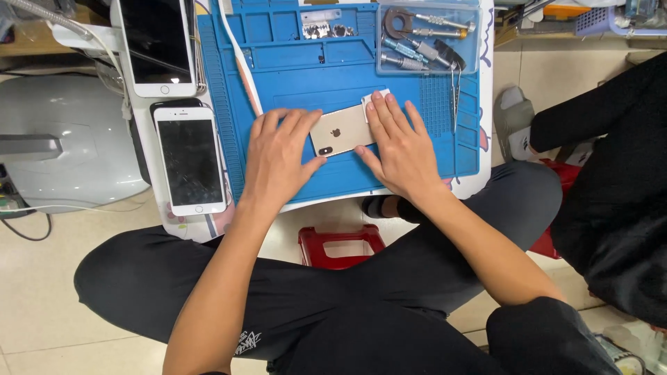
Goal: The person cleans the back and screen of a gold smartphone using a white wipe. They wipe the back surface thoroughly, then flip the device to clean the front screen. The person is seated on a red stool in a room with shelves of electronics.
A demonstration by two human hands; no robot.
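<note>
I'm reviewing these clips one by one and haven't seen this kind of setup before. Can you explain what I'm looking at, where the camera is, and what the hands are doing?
There is no machine here: these are a person's two bare hands, filmed by one camera worn on the head and looking down over the lap. The person sits at a small table covered by a blue repair mat. Both hands rest on a gold smartphone lying back-up on the mat: the left hand covers its left end, the right hand presses its right end and a small white piece there. Neither hand lifts it. Left of the mat lie two white smartphones, screens up. A clear tray at the mat's top right holds metal tools. Below the table stands a red stool.
</note>
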